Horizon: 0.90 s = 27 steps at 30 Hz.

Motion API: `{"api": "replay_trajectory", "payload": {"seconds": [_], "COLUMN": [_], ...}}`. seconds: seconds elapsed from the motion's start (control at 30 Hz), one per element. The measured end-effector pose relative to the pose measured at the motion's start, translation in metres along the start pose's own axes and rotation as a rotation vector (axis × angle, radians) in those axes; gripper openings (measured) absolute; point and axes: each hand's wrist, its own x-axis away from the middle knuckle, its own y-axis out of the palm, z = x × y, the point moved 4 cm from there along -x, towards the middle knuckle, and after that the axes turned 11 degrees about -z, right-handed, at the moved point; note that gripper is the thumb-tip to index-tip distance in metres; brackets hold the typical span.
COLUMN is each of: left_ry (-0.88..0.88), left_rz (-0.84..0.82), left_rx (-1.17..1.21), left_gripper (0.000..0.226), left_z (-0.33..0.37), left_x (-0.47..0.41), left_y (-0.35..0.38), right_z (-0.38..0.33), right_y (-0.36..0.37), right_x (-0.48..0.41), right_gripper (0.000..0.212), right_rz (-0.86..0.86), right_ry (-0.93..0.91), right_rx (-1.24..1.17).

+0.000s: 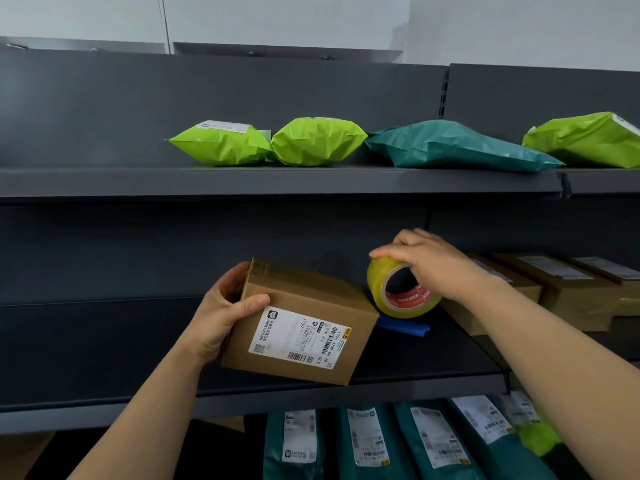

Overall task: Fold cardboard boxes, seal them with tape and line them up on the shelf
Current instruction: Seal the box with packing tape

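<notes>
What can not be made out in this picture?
Head view:
- Label on the box: print too small to read.
- Box's left end: covered by the left hand.
- Tape: top hidden under the right hand.
- Blue thing: mostly hidden behind box and tape.
- Boxes at right: cut off by the picture's edge.

You are reaching both bare forearms up and forward from the lower corners. Your left hand (221, 311) is gripping the left end of the cardboard box (304, 292), with the thumb lying on its labelled face and the fingers behind. Your right hand (429, 261) is arching over the tape roll (377, 282), fingers curling onto its rim.
</notes>
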Motion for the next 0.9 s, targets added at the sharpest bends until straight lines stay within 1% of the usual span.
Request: {"api": "replay_trajectory", "payload": {"seconds": [0.1, 0.23, 0.33, 0.4, 0.47, 0.5, 0.63, 0.77, 0.9], "left_ry": [-0.004, -0.013, -0.013, -0.020, -0.027, -0.030, -0.032, -0.034, -0.041], "left_rz": [0.000, 0.001, -0.004, -0.011, -0.014, -0.014, -0.009, 0.013, 0.007], "left_rx": [0.015, 0.013, 0.011, 0.005, 0.019, 0.027, 0.049, 0.049, 0.004], "left_gripper": [0.116, 0.123, 0.122, 0.121, 0.117, 0.115, 0.108, 0.112, 0.112], "left_z": [-0.003, -0.004, -0.003, -0.005, -0.007, -0.008, -0.008, -0.009, -0.019], "left_x": [0.002, 0.000, 0.001, 0.001, 0.002, 0.003, 0.005, 0.007, 0.016], "left_y": [0.000, -0.001, -0.002, -0.002, -0.002, -0.002, 0.000, -0.001, 0.003], "right_z": [0.000, 0.001, 0.003, 0.004, 0.001, 0.000, -0.005, -0.010, -0.019], "right_y": [0.006, 0.011, 0.013, 0.017, 0.019, 0.019, 0.018, 0.021, 0.039], "right_x": [-0.002, -0.004, -0.003, -0.001, 0.001, 0.001, -0.004, 0.004, 0.015], "right_gripper": [0.088, 0.090, 0.096, 0.092, 0.082, 0.080, 0.087, 0.080, 0.085], "right_rz": [-0.010, -0.039, -0.039, -0.052, -0.064, -0.060, -0.067, -0.098, -0.128], "right_ry": [-0.004, 0.005, -0.045, -0.067, -0.051, -0.045, -0.048, -0.092, -0.086], "right_rx": [-0.010, -0.016, 0.083, 0.149, 0.146, 0.145, 0.162, 0.219, 0.227]}}
